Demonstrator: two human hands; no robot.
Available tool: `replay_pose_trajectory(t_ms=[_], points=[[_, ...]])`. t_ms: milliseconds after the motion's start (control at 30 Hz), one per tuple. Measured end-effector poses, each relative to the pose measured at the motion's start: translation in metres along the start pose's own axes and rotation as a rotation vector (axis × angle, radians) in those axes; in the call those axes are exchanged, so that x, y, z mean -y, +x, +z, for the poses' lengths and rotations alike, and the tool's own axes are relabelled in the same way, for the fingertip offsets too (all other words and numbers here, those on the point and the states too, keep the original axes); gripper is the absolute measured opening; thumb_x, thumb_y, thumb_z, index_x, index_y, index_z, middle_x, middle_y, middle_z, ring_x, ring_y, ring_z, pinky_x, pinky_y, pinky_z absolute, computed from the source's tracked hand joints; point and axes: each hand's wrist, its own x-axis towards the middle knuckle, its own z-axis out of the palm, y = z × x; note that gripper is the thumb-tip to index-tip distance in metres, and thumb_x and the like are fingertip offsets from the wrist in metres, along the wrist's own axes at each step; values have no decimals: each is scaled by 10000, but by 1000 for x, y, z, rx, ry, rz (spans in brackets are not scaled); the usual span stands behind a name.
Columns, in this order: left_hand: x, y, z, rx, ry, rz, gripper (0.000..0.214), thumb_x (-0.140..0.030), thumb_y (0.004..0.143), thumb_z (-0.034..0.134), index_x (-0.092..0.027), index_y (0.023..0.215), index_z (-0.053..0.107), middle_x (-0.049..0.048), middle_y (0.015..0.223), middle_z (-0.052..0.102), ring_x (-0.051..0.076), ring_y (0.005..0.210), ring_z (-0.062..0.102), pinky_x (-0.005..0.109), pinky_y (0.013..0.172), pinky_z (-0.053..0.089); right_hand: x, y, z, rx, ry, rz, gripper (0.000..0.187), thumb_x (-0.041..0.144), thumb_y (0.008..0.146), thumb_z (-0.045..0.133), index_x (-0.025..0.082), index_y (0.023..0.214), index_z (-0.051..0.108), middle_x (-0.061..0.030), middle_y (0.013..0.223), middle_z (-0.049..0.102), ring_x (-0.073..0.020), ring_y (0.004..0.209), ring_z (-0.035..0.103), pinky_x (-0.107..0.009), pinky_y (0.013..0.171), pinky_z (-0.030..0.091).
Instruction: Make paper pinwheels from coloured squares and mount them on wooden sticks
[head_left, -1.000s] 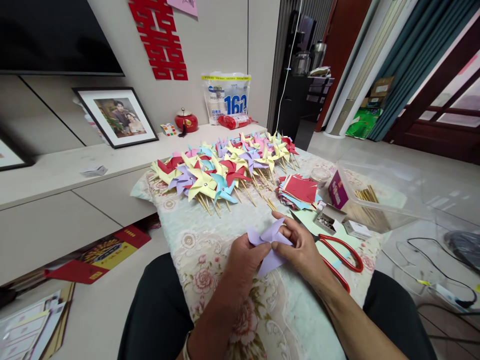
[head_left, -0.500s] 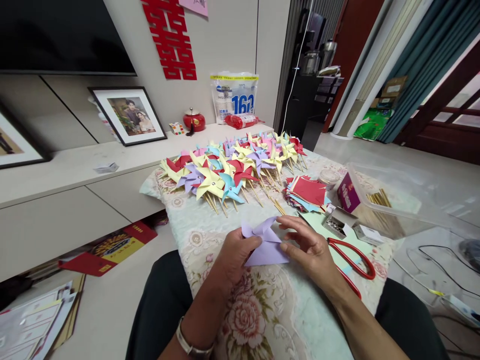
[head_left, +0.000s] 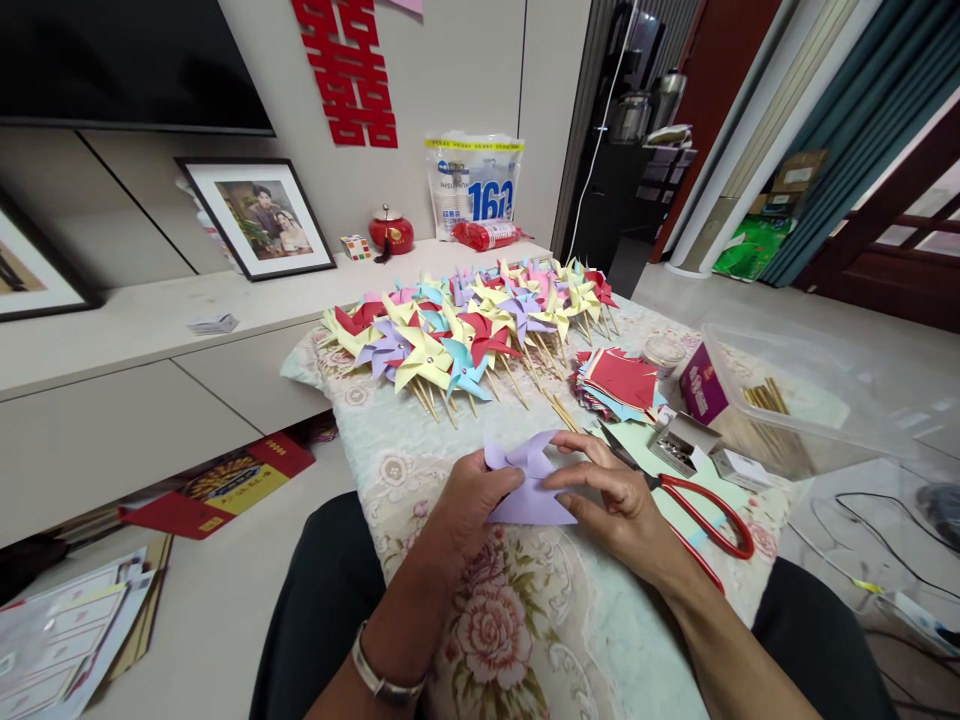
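A sheet of purple paper (head_left: 531,506), with parts folded over toward its middle, is held between my hands just above the tablecloth. My left hand (head_left: 466,508) is closed on its left side, thumb pressed near the centre. At the right side, the bent fingers and thumb of my right hand (head_left: 616,505) grip the paper. Red-handled scissors (head_left: 701,515) lie to the right of that hand, over a pale green sheet. Beyond my hands stand many finished paper pinwheels (head_left: 465,368) on sticks, in yellow, red, blue and purple.
A stack of cut paper squares (head_left: 619,383), red on top, lies ahead of my right hand. Nearby are a small open box of metal pieces (head_left: 681,445) and a clear plastic bin (head_left: 795,400) with sticks. A flowered tablecloth (head_left: 495,640) covers the table.
The fingers of my right hand have moved left over the purple paper, toward its middle. My left hand keeps its hold. The view has shifted slightly.
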Motion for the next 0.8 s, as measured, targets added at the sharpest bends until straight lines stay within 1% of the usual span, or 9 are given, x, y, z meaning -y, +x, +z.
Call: replay_pose_trajectory(t_ms=[133, 233, 300, 433, 600, 800], points=[[2, 2, -1, -2, 22, 22, 189, -226, 575, 715, -150, 747, 695, 5, 673, 675, 158, 625, 581, 259, 603, 428, 2, 0, -2, 48, -26, -4, 151, 274, 894, 671, 308, 965, 800, -76, 1341, 594, -315, 1345, 458, -514, 1107, 346], [5, 3, -1, -5, 64, 36, 179, -221, 592, 691, -137, 751, 699, 1, 666, 660, 130, 570, 537, 245, 558, 395, 2, 0, -2, 55, -46, 4, 105, 302, 885, 697, 297, 926, 793, -74, 1353, 592, -317, 1370, 425, -515, 1119, 320], [6, 4, 0, -11, 100, 36, 195, -220, 593, 676, -122, 759, 701, 1, 646, 645, 121, 542, 509, 240, 529, 365, 3, 1, -1, 51, -57, 8, 83, 294, 883, 699, 286, 892, 781, -70, 1365, 585, -312, 1365, 430, -503, 1107, 331], [8, 3, 2, -22, 139, 46, 215, -233, 586, 675, -117, 766, 695, -5, 635, 627, 118, 534, 491, 242, 514, 341, 5, 0, 2, 39, -64, 17, 73, 250, 872, 686, 255, 807, 720, -75, 1355, 587, -308, 1313, 483, -487, 1068, 356], [8, 1, 4, -1, 200, 49, 148, -239, 601, 662, -136, 708, 665, -28, 589, 580, 109, 518, 459, 240, 500, 325, 6, 0, 6, 33, -80, 37, 93, 194, 856, 645, 233, 773, 649, -91, 1258, 621, -310, 1332, 464, -466, 1023, 381], [7, -1, 7, -16, 225, 47, 105, -222, 582, 659, -150, 657, 644, -30, 585, 569, 121, 545, 469, 238, 502, 338, 6, 1, 11, 23, -71, 110, 110, 150, 820, 641, 226, 742, 626, -88, 1152, 640, -292, 1289, 513, -413, 994, 405]])
